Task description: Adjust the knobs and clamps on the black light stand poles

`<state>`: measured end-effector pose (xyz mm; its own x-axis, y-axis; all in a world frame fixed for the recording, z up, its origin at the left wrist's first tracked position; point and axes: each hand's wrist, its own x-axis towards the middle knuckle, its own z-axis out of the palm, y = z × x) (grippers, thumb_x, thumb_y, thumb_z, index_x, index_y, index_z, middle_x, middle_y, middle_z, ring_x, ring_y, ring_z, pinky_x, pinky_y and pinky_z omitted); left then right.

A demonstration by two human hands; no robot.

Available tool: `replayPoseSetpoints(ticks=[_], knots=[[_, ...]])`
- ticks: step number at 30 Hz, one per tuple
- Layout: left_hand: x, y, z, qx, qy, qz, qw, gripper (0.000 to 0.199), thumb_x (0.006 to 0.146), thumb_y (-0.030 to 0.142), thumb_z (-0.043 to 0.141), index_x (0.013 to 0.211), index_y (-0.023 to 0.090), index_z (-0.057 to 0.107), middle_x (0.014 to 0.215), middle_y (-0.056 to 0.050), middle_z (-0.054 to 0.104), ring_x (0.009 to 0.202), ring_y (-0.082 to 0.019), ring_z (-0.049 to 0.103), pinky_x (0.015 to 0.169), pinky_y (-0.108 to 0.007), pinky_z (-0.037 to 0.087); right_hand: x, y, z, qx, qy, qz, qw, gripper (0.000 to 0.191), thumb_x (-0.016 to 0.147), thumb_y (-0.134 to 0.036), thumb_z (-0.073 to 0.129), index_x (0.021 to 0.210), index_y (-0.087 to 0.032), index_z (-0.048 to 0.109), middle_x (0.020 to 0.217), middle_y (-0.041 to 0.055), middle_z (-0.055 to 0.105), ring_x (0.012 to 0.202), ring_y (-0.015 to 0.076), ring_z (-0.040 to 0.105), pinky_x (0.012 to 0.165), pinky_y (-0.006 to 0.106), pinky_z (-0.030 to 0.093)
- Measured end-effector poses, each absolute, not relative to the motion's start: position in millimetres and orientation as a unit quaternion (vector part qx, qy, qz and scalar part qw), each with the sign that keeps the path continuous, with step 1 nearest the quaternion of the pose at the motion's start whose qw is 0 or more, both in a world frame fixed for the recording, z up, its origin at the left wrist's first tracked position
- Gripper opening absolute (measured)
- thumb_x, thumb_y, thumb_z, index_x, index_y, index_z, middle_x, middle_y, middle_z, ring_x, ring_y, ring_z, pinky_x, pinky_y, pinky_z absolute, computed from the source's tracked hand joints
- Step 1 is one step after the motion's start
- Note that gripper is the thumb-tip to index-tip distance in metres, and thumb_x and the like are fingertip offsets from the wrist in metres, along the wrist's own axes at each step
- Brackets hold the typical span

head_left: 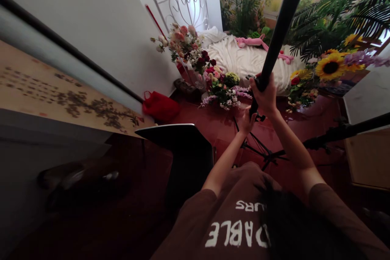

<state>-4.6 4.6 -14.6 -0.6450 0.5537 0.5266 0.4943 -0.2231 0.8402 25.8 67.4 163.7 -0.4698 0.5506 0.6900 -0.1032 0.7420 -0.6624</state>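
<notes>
A black light stand [282, 24] rises steeply in front of me, its pole leaning toward the upper right. My right hand [266, 95] is closed around the pole near a dark clamp collar. Just below it, my left hand [247, 122] grips the lower part of the same stand, beside a small black knob [260, 118]. Thin black legs [254, 150] spread over the red floor underneath. The top of the pole runs out of view, and some fingers are hidden behind it.
Flower bunches [219, 79] stand beyond my hands, before a white-draped bed [227, 55] with a pink plush toy [251, 42]. Sunflowers [330, 66] and another black pole [359, 130] are at right. A black chair [191, 158] and a red bag [160, 105] are at left.
</notes>
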Motion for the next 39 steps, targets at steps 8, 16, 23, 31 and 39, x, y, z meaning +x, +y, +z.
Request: replayPoseSetpoints(ticks=[8,16,23,31,39], knots=[[-7,7,-23,0.417,0.629,0.655,0.029,0.056,0.093,0.062,0.042,0.129,0.019,0.049,0.103,-0.011,0.069,0.090,-0.019,0.069,0.077,-0.031,0.054,36,52,126,-0.216,-0.786,0.348,0.463,0.044,0.086,-0.058,0.061,0.113,-0.024,0.053,0.080,-0.0003,0.063,0.070,0.0171,0.064,0.068,0.032,0.056],[-6,8,-25,0.402,0.642,0.653,0.022,0.058,0.093,0.063,0.039,0.127,0.018,0.051,0.106,-0.013,0.070,0.091,-0.019,0.069,0.076,-0.030,0.054,74,50,104,-0.173,-0.792,0.407,0.420,0.067,0.084,-0.054,0.066,0.139,-0.026,0.038,0.119,0.0106,0.066,0.095,0.0218,0.069,0.083,0.039,0.059],[-2,4,-18,0.386,0.652,0.652,0.027,0.054,0.093,0.065,0.039,0.119,0.019,0.052,0.094,-0.008,0.070,0.079,-0.017,0.067,0.069,-0.028,0.051,122,30,62,-0.209,-0.758,0.406,0.465,0.042,0.087,-0.038,0.066,0.124,-0.023,0.051,0.121,0.0111,0.065,0.114,0.0220,0.065,0.103,0.043,0.052],[0,5,-14,0.373,0.655,0.656,0.025,0.054,0.092,0.067,0.037,0.112,0.020,0.053,0.088,-0.007,0.066,0.077,-0.016,0.064,0.072,-0.028,0.050,141,32,46,-0.221,-0.789,0.375,0.434,0.034,0.089,-0.031,0.062,0.122,-0.026,0.058,0.125,0.0095,0.065,0.115,0.0234,0.063,0.091,0.044,0.059],[0,7,-15,0.371,0.647,0.666,0.024,0.053,0.093,0.066,0.037,0.113,0.019,0.054,0.088,-0.007,0.065,0.077,-0.017,0.062,0.073,-0.029,0.050,141,48,45,-0.250,-0.799,0.364,0.408,0.042,0.085,-0.042,0.068,0.122,-0.024,0.060,0.120,0.0097,0.066,0.100,0.0212,0.066,0.081,0.037,0.060]])
